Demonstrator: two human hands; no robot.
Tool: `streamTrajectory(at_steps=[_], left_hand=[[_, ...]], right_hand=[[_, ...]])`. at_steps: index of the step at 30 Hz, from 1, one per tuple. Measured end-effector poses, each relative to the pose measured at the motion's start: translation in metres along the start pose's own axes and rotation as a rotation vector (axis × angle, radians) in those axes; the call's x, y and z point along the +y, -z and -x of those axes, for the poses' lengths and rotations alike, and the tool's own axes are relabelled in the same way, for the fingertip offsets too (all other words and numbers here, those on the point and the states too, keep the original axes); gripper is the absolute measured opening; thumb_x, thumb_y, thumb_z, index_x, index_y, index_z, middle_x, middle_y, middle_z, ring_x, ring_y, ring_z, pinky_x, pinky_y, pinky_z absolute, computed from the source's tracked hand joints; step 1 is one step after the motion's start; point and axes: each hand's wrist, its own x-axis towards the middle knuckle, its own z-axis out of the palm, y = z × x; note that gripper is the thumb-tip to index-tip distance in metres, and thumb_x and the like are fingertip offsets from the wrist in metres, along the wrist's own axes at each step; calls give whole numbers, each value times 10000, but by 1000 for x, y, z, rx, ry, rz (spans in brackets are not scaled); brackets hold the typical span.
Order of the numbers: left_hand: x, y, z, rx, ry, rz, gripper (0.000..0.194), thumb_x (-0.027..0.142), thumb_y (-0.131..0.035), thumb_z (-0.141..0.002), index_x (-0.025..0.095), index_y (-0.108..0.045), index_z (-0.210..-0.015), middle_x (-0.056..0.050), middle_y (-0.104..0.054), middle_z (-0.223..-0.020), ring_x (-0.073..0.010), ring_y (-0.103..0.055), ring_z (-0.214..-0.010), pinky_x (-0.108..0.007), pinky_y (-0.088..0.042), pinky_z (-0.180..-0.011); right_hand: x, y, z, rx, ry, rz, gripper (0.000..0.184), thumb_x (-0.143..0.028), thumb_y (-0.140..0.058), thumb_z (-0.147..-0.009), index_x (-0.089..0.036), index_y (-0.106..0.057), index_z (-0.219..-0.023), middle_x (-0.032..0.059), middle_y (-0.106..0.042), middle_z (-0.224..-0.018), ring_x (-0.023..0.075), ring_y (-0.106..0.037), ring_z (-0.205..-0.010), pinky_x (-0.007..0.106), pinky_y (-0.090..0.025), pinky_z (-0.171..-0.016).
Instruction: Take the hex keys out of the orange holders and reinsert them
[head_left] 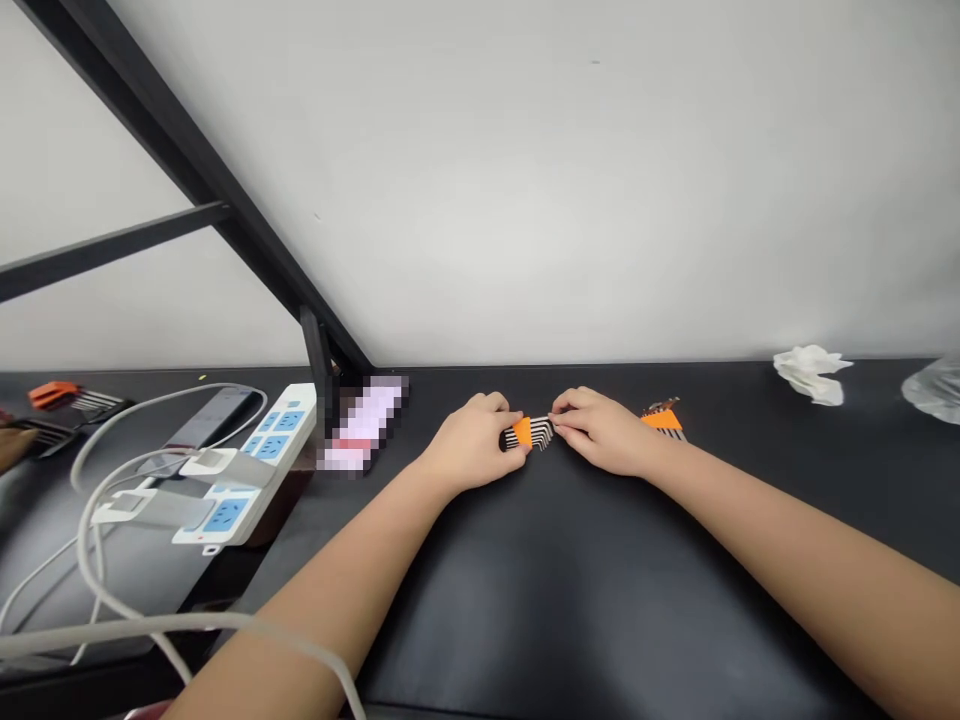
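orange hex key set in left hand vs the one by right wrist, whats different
The orange-holder metal hex key set is gripped by the left hand, the right hand at its bent ends; the second orange-holder set lies on the black table. The first shows mostly; the second is partly hidden by the right wrist. Both have metal keys.

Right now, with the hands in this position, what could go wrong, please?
The left hand grips the orange holder and the right hand is at its hex keys; a key might slip out.
The white cable crosses in front of the left forearm, so moving that arm could snag it.
The second orange holder lies beside the right wrist, which might knock it.
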Motion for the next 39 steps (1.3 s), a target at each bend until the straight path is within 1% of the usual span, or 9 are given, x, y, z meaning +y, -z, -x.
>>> streamTrajectory(at_steps=[2,4,8,11,19,23,29,35,39], left_hand=[[1,0,0,-7,7,4,433,480,-728,-838,279,-735,-1222,-66,-652,-1102,-250,-612,-999,-374,-522,-848],[2,1,-2,-26,17,27,478,537,-716,-852,279,-714,-1255,-62,-650,-1107,-250,-606,-1017,-373,-520,-853],[-3,-2,-6,-44,-2,60,343,497,-704,-887,283,-752,-1150,-47,-641,-1057,-220,-589,-981,-358,-503,-867],[-11,-6,-8,-35,2,76,394,517,-755,-846,276,-753,-1158,-46,-641,-1070,-218,-577,-985,-364,-492,-896],[-11,3,-7,-104,-2,-5,342,549,-702,-886,299,-746,-1116,-30,-655,-1104,-229,-570,-1031,-396,-440,-926],[-12,9,-5,-138,2,-35,377,548,-699,-890,305,-722,-1178,-32,-655,-1124,-237,-575,-1063,-393,-434,-921],[-18,15,-5,-163,-2,-39,422,527,-731,-871,284,-709,-1214,-25,-676,-1087,-239,-596,-1062,-384,-432,-913],[-18,7,-8,-147,-28,20,395,572,-698,-884,255,-737,-1117,-31,-680,-1006,-221,-611,-981,-347,-445,-860],[-20,-3,-10,-121,-44,57,464,578,-679,-897,233,-715,-1205,-48,-674,-1042,-221,-609,-1017,-337,-461,-868]], right_hand=[[-6,-2,0,17,12,46,321,-265,-467,-1029,-209,-774,-1105,113,-679,-1196,266,-615,-1084,462,-530,-973],[-14,-2,1,23,51,91,314,-269,-497,-1017,-212,-741,-1204,116,-674,-1272,286,-611,-1135,484,-528,-990],[-25,-6,2,-39,192,137,414,-301,-539,-1016,-225,-622,-1415,95,-556,-1514,318,-499,-1383,523,-457,-1124],[-27,-12,3,-91,202,181,444,-328,-541,-1026,-194,-597,-1446,109,-501,-1562,320,-439,-1463,536,-417,-1177],[-29,-16,6,-88,205,282,438,-263,-460,-1049,-157,-589,-1455,95,-545,-1522,292,-479,-1444,516,-457,-1161],[-31,-17,12,-76,170,307,480,-245,-474,-1032,-189,-535,-1504,87,-508,-1553,291,-477,-1446,530,-457,-1158],[-36,-17,14,-100,145,344,489,-215,-474,-1000,-171,-556,-1480,89,-509,-1553,302,-468,-1451,540,-449,-1166],[-38,-16,13,-140,144,335,477,-328,-441,-1055,-220,-525,-1512,76,-442,-1602,330,-429,-1474,576,-435,-1170],[-34,-14,13,-172,160,287,514,-374,-473,-1051,-208,-493,-1536,77,-380,-1633,311,-365,-1512,562,-384,-1216]])
